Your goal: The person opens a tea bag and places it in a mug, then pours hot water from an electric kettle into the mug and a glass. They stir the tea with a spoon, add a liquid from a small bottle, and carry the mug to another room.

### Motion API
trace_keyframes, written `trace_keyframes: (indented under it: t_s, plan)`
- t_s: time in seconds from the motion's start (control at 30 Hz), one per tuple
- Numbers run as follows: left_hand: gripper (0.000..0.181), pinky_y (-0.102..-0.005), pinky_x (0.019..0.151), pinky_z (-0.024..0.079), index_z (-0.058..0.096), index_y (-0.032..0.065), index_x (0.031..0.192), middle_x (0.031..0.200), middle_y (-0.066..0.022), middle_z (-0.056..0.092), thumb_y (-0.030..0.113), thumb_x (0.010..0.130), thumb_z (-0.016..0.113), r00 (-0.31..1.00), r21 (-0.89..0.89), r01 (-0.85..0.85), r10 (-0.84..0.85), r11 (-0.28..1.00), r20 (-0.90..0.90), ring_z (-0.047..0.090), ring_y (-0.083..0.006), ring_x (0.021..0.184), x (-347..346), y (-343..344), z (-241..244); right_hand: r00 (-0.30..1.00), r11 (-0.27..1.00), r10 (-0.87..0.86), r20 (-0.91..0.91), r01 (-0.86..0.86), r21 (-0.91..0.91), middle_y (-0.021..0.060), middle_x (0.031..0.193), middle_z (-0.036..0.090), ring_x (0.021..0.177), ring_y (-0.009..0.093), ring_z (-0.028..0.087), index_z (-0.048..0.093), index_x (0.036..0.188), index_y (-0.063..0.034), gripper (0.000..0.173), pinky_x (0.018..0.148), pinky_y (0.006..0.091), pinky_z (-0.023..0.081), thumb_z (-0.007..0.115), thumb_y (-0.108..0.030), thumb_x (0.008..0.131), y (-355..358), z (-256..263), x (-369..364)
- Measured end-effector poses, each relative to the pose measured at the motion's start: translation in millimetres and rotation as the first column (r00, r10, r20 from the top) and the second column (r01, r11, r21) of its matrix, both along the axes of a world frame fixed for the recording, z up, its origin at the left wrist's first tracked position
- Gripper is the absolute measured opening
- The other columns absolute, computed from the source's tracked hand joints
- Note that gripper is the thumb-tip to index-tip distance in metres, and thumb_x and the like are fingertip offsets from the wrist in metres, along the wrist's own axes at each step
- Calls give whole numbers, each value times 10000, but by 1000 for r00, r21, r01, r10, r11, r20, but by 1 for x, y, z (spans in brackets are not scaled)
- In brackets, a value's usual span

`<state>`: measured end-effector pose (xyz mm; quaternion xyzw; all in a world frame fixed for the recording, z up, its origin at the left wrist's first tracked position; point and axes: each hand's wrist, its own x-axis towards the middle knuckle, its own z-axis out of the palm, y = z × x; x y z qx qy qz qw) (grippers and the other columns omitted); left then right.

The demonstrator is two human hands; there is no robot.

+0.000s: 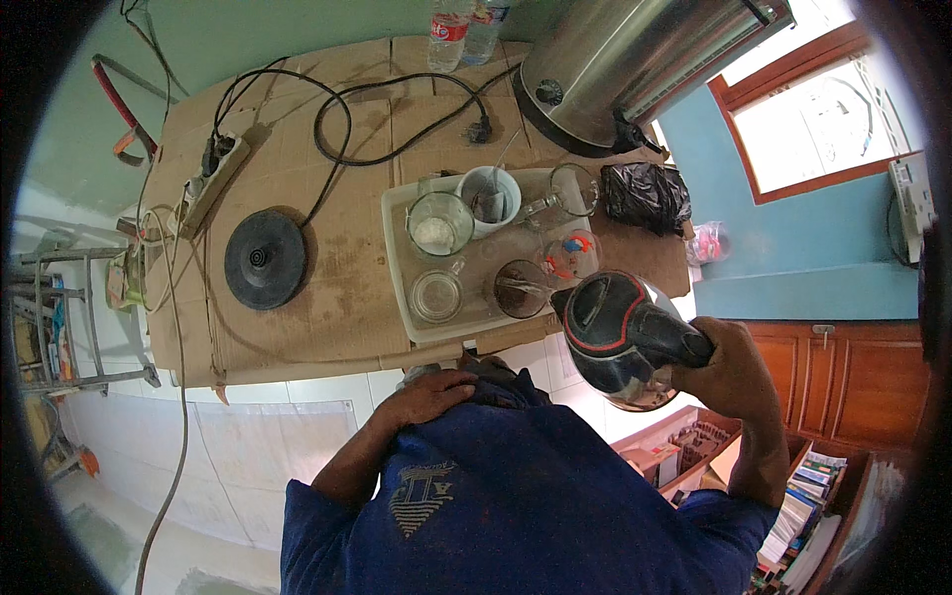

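My right hand [725,372] grips the handle of an electric kettle [610,327] with a black lid and red trim. The kettle is tilted, and water runs from its spout into a clear glass [519,291] holding dark brown contents. That glass stands on a pale plastic tray [405,297]. Beside it are a glass with red and blue figures [574,253] and a clear glass [436,296]. Behind them stand a glass mug of white granules [439,224], a white cup [487,197] with a spoon, and another glass mug [573,190]. My left hand [430,396] rests empty on my blue shirt.
Cardboard [357,260] covers the table. A round kettle base [265,259], a power strip [216,182] and a looped black cable [327,111] lie leftward. A metal cylindrical appliance [617,67], water bottles [450,37] and a black plastic bag [645,197] stand behind.
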<state>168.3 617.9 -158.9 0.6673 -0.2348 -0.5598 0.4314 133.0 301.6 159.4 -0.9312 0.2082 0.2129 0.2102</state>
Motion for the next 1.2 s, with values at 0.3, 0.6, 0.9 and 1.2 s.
trace_keyframes:
  t_s: [0.3, 0.6, 0.9, 1.2]
  plan:
    - [605, -439, 1136, 373, 540, 103, 1410, 1406, -195, 554, 553, 1025, 418, 1000, -6, 5, -4, 1000, 22, 509, -364, 1318, 0, 1, 3, 999, 999, -33, 5, 33, 22, 161, 728, 700, 631, 204, 664, 705, 907, 46, 398, 631, 375, 529, 851, -199, 629, -2, -6, -3]
    - [593, -440, 1131, 379, 537, 110, 1413, 1397, -196, 558, 546, 1028, 422, 999, 11, 8, -8, 1000, 38, 517, -364, 1308, -3, 3, 3, 999, 999, -32, 37, 30, 45, 85, 700, 676, 604, 108, 585, 691, 885, 64, 392, 566, 316, 506, 862, -161, 613, -2, -13, -6]
    - [591, -440, 1141, 370, 536, 120, 1422, 1422, -187, 544, 544, 1023, 431, 999, 4, 2, -3, 1000, 46, 500, -358, 1330, -7, 6, 0, 999, 999, -35, -19, 35, 27, 190, 775, 716, 694, 247, 707, 706, 954, 48, 424, 694, 403, 552, 851, -224, 663, 1, -13, -6]
    - [583, -444, 1147, 361, 529, 125, 1426, 1426, -187, 537, 535, 1027, 421, 999, 2, 6, -6, 1000, 35, 487, -361, 1340, -8, 8, -3, 997, 997, -67, -48, 68, 23, 196, 782, 718, 703, 261, 716, 704, 942, 53, 440, 703, 402, 567, 847, -251, 657, 2, -15, -3]
